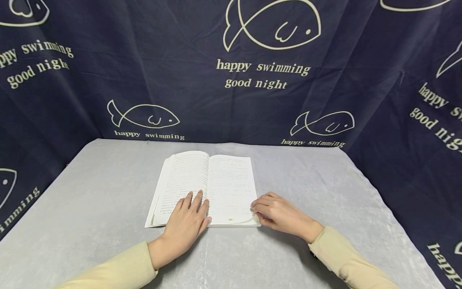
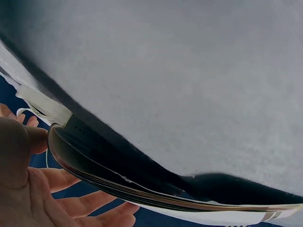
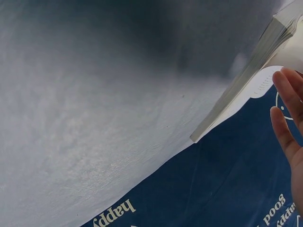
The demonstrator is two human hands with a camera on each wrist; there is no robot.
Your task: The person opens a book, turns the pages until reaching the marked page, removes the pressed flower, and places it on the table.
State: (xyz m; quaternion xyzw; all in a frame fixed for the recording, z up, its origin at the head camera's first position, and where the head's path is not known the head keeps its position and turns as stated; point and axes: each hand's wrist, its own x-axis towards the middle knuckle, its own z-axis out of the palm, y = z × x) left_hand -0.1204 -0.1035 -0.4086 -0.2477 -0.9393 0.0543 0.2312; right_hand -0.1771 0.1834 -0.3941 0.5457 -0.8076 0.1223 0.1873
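An open book [image 1: 231,180] with printed pages lies on the grey cloth-covered table. My left hand [image 1: 187,224] rests across the lower part of its left page, fingers spread and thumb by the centre fold. In the left wrist view, that hand's fingers [image 2: 90,203] reach over the bowed lower edge of the book [image 2: 142,194]. At the lower right corner, my right hand [image 1: 276,212] pinches the edge of a page with its fingertips. The right wrist view shows this page [image 3: 266,82] curling up beside the right hand [image 3: 293,109], with the thick page block below it.
Grey cloth [image 1: 97,192] covers the table on both sides of the book. Dark blue curtains [image 1: 202,100] with white fish drawings and lettering hang behind the table and along its left and right sides.
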